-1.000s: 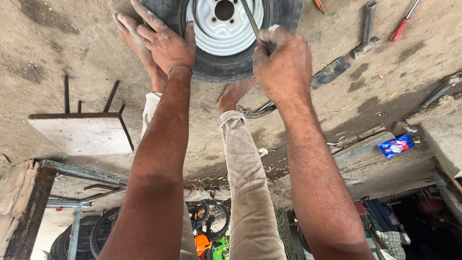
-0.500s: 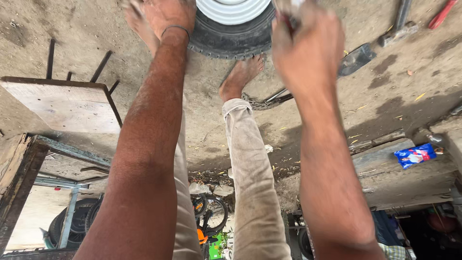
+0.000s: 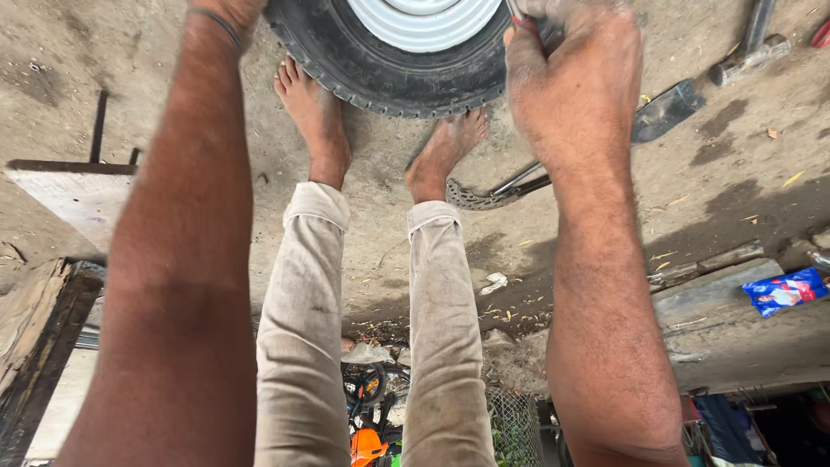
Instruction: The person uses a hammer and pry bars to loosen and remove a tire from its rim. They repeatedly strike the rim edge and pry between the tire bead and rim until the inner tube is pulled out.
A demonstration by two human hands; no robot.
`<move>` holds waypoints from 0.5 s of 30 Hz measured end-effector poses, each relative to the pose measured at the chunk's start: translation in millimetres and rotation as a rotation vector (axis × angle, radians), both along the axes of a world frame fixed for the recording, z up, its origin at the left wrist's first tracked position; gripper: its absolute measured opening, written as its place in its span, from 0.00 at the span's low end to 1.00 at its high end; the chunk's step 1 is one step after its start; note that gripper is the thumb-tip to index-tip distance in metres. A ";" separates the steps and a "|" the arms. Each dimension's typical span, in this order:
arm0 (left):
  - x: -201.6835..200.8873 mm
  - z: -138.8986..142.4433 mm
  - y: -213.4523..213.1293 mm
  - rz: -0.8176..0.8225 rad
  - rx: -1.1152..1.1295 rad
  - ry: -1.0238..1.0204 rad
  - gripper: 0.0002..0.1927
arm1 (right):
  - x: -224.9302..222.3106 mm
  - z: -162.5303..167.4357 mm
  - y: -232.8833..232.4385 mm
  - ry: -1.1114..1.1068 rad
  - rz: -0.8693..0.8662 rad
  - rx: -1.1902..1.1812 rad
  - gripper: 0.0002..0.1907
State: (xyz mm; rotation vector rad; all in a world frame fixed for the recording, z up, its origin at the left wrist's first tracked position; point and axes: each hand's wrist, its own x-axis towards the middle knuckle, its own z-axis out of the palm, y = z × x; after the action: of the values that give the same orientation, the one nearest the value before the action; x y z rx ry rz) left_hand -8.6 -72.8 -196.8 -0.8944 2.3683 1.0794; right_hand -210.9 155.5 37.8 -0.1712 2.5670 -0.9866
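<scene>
1. The tyre (image 3: 389, 78) with its white rim (image 3: 424, 17) lies flat on the dirt floor (image 3: 173, 78), its tread touching the toes of both your bare feet (image 3: 313, 112).
2. Your right hand (image 3: 579, 78) is over the tyre's edge, on the side nearest your right foot. Its grip is pressed together around a thin tool with a red band (image 3: 521, 19), which is held where the rubber meets the rim.
3. Your left hand (image 3: 220, 10) reaches to the tyre's opposite side. Only the wrist and its band show, so I cannot tell whether that grip is spread or closed.
4. Judging from this, you are working the tool at the rim edge while the other hand steadies the tyre.
5. The next move probably calls for firm downward pressure on the tyre and a steady tool tip, since a slip would send it toward your toes.
6. Beyond the tyre on your right-hand side lie a flat dark bar (image 3: 666, 108) and a toothed curved metal piece (image 3: 484, 197), both within reach.
</scene>
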 end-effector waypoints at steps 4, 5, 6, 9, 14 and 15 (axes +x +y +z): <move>-18.7 1.7 -28.5 0.083 0.120 0.023 0.30 | -0.8 0.2 -0.7 -0.161 -0.121 -0.098 0.07; -34.1 2.7 -46.1 0.191 0.300 0.026 0.33 | 0.4 -1.7 0.2 -0.144 -0.128 -0.093 0.08; -54.6 4.9 -66.7 0.282 0.488 -0.013 0.36 | 2.3 -4.7 2.2 -0.136 -0.130 -0.085 0.08; -67.3 13.8 -55.8 0.288 0.619 -0.082 0.44 | 17.8 -20.9 13.6 -0.212 -0.189 -0.048 0.08; -63.3 51.7 -10.7 -0.044 -0.292 0.302 0.50 | 108.1 -74.9 44.1 -0.115 -0.067 0.213 0.15; -66.1 58.3 -7.2 -0.203 -0.471 0.348 0.45 | 138.2 -88.4 50.4 -0.004 0.039 0.383 0.20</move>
State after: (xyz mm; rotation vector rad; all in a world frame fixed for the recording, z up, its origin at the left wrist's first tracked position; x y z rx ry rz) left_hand -74.8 -80.0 -138.5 -0.6210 3.0024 0.6461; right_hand -72.7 205.9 -50.6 -0.1121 2.6789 -0.4656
